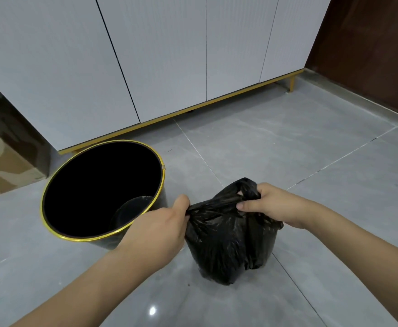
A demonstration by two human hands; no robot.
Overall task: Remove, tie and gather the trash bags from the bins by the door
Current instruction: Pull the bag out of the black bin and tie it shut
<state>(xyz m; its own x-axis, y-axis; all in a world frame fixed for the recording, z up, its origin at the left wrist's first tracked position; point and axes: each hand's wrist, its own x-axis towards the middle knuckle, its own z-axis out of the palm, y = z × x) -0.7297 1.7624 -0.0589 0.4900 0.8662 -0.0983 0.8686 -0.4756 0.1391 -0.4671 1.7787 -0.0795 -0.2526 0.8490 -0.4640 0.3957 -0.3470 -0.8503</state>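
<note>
Black trash bag (231, 241) stands on the grey tiled floor (311, 161), lower centre of frame, bulging, its top gathered. Left hand (160, 230) grips a bunched flap of the bag at its left top edge; right hand (266, 204) grips the twisted flap at its right top, fingers curled round the plastic. Just left of the bag, a black bin (58, 182) with a gold rim, upright, no liner in it; the left wrist crosses in front of its near rim. Behind, across upper frame, a white cabinet (160, 55) on gold legs. Cardboard box (2, 161) at the left edge. Dark brown door or panel (370, 43) at upper right; cannot tell which.
</note>
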